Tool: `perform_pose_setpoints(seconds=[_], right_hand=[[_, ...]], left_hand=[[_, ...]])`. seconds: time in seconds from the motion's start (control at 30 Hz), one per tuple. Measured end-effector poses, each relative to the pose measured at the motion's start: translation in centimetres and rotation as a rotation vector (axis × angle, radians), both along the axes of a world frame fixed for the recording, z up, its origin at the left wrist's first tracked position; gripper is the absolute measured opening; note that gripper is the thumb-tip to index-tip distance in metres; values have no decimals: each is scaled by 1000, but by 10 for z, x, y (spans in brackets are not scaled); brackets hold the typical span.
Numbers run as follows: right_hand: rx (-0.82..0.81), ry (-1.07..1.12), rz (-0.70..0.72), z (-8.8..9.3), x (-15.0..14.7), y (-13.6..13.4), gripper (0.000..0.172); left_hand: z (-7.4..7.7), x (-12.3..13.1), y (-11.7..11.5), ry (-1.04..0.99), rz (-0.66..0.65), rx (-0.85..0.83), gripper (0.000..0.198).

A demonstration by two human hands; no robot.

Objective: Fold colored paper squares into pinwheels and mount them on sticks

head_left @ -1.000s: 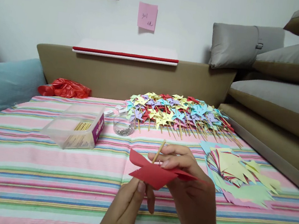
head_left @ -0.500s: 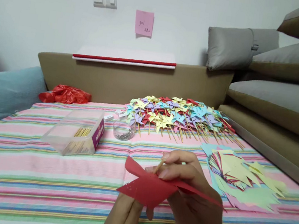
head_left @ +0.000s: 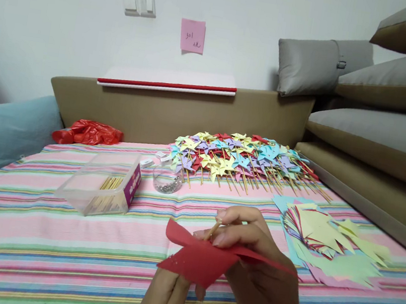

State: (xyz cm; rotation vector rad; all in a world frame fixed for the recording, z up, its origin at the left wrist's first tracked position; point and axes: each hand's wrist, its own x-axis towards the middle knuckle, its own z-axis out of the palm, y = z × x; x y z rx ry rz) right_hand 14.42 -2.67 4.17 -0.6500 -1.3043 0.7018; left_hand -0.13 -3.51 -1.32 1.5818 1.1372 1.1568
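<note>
A red paper pinwheel piece (head_left: 202, 261) is held between my hands at the lower middle, its blades spread. My right hand (head_left: 262, 262) pinches a short wooden stick (head_left: 213, 230) at the back of the red paper, with the thumb and lower fingers under it. Below the paper, my left hand (head_left: 166, 294) is closed, its fingertips mostly hidden by the red blades; what they grip cannot be made out.
Finished pinwheels (head_left: 240, 160) lie heaped at the back right. Cut paper (head_left: 321, 230) is stacked at the right. A plastic box (head_left: 79, 189) of sticks and a round container (head_left: 167, 179) of small metal pieces stand left of centre; a red bag (head_left: 93, 133) lies behind.
The view has shifted slightly, so the wall items sit a little lower. The red paper has tilted and moved slightly left and down; both hands keep their places around it.
</note>
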Motion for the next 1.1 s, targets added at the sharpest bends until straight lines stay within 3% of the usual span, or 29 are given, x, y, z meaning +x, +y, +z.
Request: perform_pose_setpoints(seconds=[0.33, 0.53, 0.67, 1.1], right_hand=[[-18, 7, 33, -2, 4, 3, 7], [-180, 270, 200, -13, 0, 17, 2], [-309, 375, 263, -21, -5, 27, 11], [-414, 447, 216, -30, -13, 32, 26]], left_hand=[[0, -4, 7, 36, -78, 139, 45], [-3, -17, 20, 145, -138, 205, 31], [-3, -25, 26, 238, -139, 232, 26], [-2, -30, 26, 266, -168, 154, 29]])
